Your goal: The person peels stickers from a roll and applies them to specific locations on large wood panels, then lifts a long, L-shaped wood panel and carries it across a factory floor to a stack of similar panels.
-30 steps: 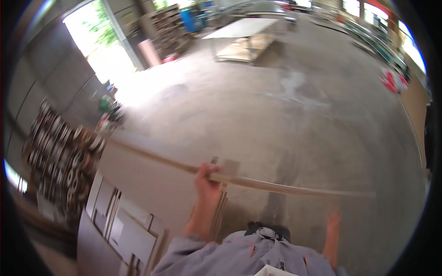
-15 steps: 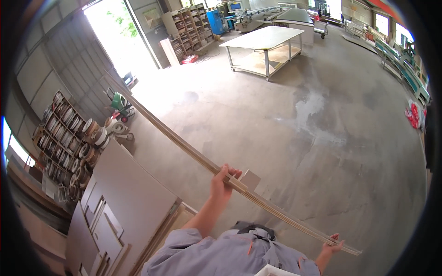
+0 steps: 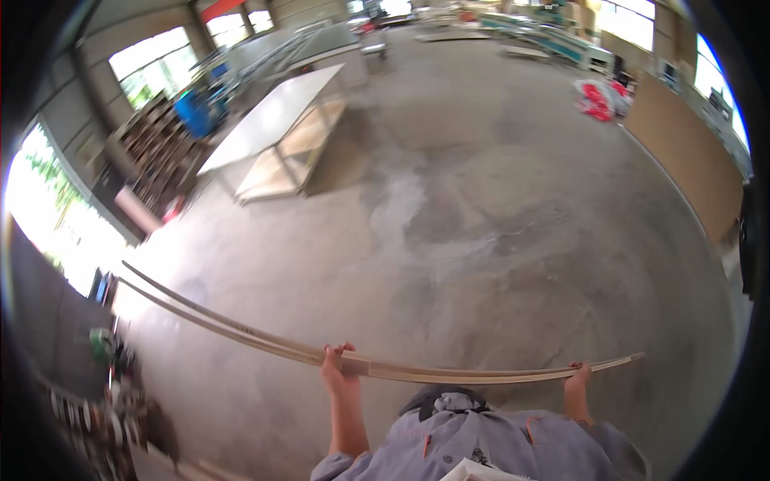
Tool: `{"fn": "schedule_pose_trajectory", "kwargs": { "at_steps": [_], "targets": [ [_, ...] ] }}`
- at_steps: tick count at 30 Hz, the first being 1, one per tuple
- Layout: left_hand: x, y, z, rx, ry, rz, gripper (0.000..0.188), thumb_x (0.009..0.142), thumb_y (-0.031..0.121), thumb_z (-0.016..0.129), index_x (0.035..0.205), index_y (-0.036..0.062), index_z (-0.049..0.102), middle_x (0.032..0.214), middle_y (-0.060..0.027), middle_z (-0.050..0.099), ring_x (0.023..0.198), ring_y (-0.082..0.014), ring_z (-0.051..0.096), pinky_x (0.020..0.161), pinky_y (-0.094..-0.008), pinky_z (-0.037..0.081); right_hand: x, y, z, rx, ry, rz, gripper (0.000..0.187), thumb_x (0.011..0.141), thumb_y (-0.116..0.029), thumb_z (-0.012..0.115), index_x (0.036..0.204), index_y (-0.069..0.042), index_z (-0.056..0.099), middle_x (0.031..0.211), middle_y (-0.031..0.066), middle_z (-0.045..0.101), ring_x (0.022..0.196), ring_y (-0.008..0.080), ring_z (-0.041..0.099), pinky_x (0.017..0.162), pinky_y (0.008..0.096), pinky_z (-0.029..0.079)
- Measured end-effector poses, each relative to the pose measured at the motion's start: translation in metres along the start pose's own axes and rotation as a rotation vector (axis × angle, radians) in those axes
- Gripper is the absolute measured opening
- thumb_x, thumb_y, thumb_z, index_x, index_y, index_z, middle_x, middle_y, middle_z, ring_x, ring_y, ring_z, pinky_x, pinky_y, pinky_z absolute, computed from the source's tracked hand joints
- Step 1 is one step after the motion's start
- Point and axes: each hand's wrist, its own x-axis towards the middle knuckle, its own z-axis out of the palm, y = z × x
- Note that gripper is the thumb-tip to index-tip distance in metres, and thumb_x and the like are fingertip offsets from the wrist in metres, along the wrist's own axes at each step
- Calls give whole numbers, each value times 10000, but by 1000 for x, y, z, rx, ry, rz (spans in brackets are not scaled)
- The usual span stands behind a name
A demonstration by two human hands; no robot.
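Note:
Across the front of my body I carry a bundle of long, thin wooden strips (image 3: 449, 375). My left hand (image 3: 338, 358) is closed around the bundle left of its middle, beside a short flat piece of board (image 3: 355, 365) lying against the strips. Near the right end, my right hand (image 3: 579, 371) grips the same strips, its fingers curled over them. Toward the far left the strips spread apart into two lines. Their right tips reach a little past my right hand.
A wheeled table (image 3: 277, 112) with a pale top and lower shelf stands ahead left. A large brown panel (image 3: 682, 152) leans at the right, near a red and white bundle (image 3: 597, 100). Shelving (image 3: 156, 152) and a blue machine (image 3: 192, 112) stand far left. Concrete floor (image 3: 481, 240) stretches ahead.
My view has swung to the right, so the table has shifted left and the brown panel has come into sight. The strips now lie more level across me, still in both hands.

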Motion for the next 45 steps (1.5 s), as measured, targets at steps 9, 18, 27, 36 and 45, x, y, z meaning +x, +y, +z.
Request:
{"fn": "schedule_pose_trajectory", "kwargs": {
  "at_steps": [9, 18, 27, 36, 45],
  "targets": [
    [199, -183, 276, 243, -297, -139, 428, 912, 137, 597, 1256, 44, 361, 891, -144, 631, 930, -304, 595, 979, -467, 442, 104, -16, 190, 280, 113, -122, 285, 991, -300, 475, 787, -101, 475, 685, 30, 495, 628, 181, 543, 593, 329, 520],
    [424, -370, 472, 307, -245, 8, 521, 901, 140, 591, 1345, 51, 334, 850, -109, 632, 809, -259, 614, 815, -419, 499, 315, 47, 501, 422, 1, 1, 239, 914, -274, 592, 798, -106, 468, 658, 48, 514, 633, 212, 559, 628, 375, 524],
    [643, -548, 609, 296, -40, -42, 270, 913, 297, 536, 1033, 63, 593, 1078, -105, 619, 1037, -222, 584, 914, -373, 497, 443, 30, 881, 131, -285, 170, 176, 868, -235, 564, 862, -79, 484, 773, 126, 616, 744, 288, 618, 746, 454, 540],
    [882, -799, 796, 312, 39, -215, 195, 894, 135, 577, 1081, 104, 532, 935, -28, 589, 935, -198, 592, 842, -377, 496, 640, 25, 1077, -13, -136, 70, 305, 875, -419, 581, 903, -123, 513, 855, 117, 640, 834, 273, 639, 748, 451, 531],
    [1064, -1034, 1030, 398, -83, -290, 173, 858, 33, 609, 1014, 79, 549, 897, -23, 572, 880, -150, 571, 790, -283, 463, 811, 24, 1269, 45, -224, 19, 258, 952, -438, 518, 869, -198, 564, 790, -7, 621, 778, 165, 603, 678, 334, 470]
  ]
}}
